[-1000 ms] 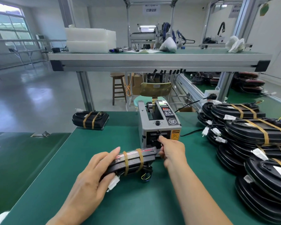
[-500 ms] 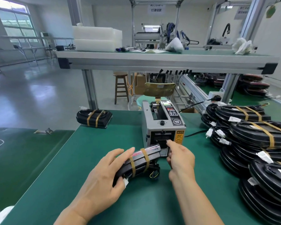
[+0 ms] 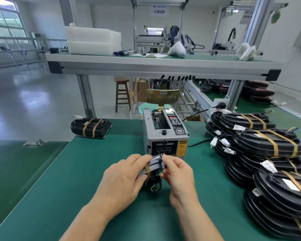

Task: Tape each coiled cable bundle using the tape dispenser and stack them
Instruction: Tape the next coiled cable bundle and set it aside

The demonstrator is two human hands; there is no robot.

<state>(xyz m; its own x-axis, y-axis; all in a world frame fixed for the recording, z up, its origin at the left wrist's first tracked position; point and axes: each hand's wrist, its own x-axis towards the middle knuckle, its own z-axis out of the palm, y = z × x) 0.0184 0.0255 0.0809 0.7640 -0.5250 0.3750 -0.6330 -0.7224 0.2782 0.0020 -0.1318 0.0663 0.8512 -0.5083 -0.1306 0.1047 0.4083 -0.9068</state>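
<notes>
A black coiled cable bundle (image 3: 155, 166) with a tan tape band lies on the green table just in front of the grey tape dispenser (image 3: 165, 134). My left hand (image 3: 123, 181) grips the bundle from the left, fingers over its top. My right hand (image 3: 178, 171) pinches a small piece of tape at the bundle's right end, close to the dispenser's outlet. Most of the bundle is hidden under my hands; loose wire ends stick out below it.
Several taped black bundles (image 3: 268, 146) are stacked along the right side of the table. One taped bundle (image 3: 91, 127) lies at the far left corner. The table's left edge (image 3: 47, 173) drops to a lower green surface. A raised shelf (image 3: 163, 66) spans overhead.
My right hand has come away from the dispenser's outlet and now pinches at the bundle's right end. My left hand has shifted the bundle closer to the dispenser and covers more of it.
</notes>
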